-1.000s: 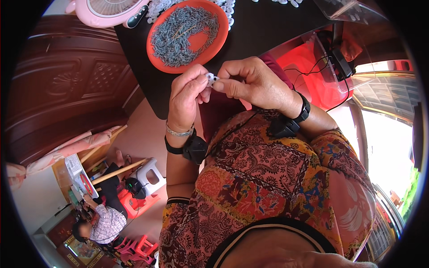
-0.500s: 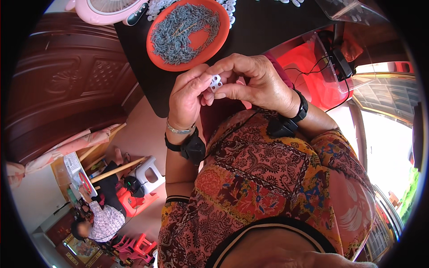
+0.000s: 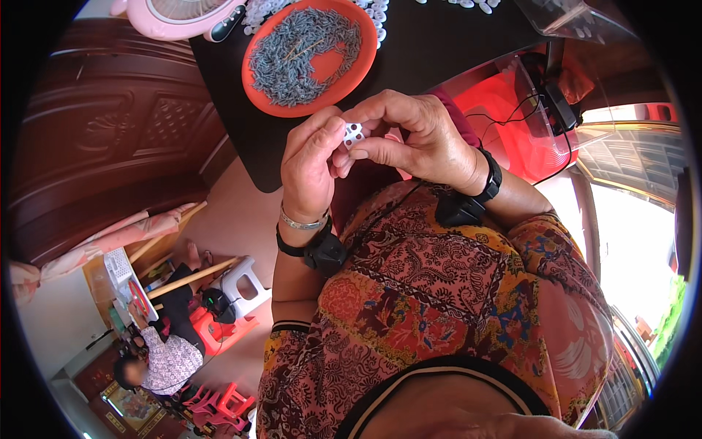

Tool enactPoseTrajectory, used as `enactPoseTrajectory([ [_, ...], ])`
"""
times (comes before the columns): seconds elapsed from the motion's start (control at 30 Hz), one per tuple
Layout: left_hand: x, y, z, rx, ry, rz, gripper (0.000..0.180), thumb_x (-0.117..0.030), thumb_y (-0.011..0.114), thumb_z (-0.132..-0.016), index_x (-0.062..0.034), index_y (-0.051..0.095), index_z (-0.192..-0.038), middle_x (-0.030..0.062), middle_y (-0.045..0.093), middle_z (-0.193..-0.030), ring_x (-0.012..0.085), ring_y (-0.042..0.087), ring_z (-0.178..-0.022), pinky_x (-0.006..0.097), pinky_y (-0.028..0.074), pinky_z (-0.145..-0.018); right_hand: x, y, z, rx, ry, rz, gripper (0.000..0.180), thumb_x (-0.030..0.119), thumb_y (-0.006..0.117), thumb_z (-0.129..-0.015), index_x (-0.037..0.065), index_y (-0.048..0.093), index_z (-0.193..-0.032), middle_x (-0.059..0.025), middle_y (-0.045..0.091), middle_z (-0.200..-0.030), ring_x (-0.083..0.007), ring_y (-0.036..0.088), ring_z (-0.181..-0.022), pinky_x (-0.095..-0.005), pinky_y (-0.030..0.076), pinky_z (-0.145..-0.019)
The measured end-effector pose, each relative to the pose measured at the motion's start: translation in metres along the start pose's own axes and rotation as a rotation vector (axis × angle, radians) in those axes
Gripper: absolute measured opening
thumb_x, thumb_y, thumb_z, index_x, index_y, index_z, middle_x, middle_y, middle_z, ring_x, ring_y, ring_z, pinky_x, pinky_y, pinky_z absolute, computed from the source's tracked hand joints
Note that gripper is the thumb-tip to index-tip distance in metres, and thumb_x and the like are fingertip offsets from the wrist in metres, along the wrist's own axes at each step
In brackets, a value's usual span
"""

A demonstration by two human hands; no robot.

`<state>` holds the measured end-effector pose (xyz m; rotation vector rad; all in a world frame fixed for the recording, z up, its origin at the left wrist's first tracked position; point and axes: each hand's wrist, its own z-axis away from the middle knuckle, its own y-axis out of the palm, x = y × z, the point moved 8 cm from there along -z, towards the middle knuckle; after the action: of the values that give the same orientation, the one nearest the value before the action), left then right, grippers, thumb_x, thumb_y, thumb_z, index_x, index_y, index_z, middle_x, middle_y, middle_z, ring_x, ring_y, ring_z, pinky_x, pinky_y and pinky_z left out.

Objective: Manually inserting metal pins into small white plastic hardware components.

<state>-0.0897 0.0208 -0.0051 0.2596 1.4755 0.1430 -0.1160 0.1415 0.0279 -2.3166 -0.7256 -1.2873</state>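
Note:
In front of my chest, a small white plastic piece with several round holes (image 3: 353, 134) is held between both hands. My left hand (image 3: 311, 161) is closed, its thumb and fingers pinching the left side of the piece. My right hand (image 3: 431, 139) grips the opposite side between thumb and curled fingers. Just beyond them on the dark table (image 3: 230, 95) lies an orange oval dish (image 3: 292, 110), holding many small grey screw-like pieces (image 3: 281, 69) and a thin light stick. The fingertips partly cover the white piece.
Loose white plastic pieces (image 3: 486, 6) lie along the table's far side. A pink fan (image 3: 157, 25) stands at far left. To the right are a clear plastic bin, a red basin (image 3: 475, 95) and black cables. Another person (image 3: 172, 362) sits low at left, near stools.
Both hands stay closed around the white piece, which has turned slightly between the fingers. My left wrist has shifted a little to the right.

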Motion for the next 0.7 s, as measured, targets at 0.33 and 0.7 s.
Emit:
enactPoseTrajectory([
  [0.33, -0.005, 0.009, 0.000, -0.081, -0.016, 0.007, 0.032, -0.025, 0.047, -0.092, -0.0040, 0.047, -0.069, -0.0012, 0.041, -0.057, 0.0055, 0.035, -0.048, 0.021, 0.026, -0.044, -0.003, 0.004, 0.001, 0.022, 0.095, -0.272, 0.022, 0.007, 0.064, -0.086, -0.001, 0.056, -0.105, -0.0080, 0.069, -0.084, -0.0148, 0.067, -0.081, -0.0252, 0.054, -0.070],
  [0.7, -0.009, 0.004, 0.000, -0.125, -0.011, -0.138, 0.033, -0.025, 0.049, -0.092, -0.0052, 0.046, -0.066, -0.0022, 0.042, -0.058, 0.0047, 0.034, -0.049, 0.021, 0.025, -0.045, -0.022, 0.013, 0.003, 0.052, 0.364, -0.616, 0.027, -0.001, 0.062, -0.085, 0.001, 0.053, -0.111, -0.0054, 0.065, -0.089, -0.0085, 0.062, -0.079, -0.0201, 0.052, -0.070],
])
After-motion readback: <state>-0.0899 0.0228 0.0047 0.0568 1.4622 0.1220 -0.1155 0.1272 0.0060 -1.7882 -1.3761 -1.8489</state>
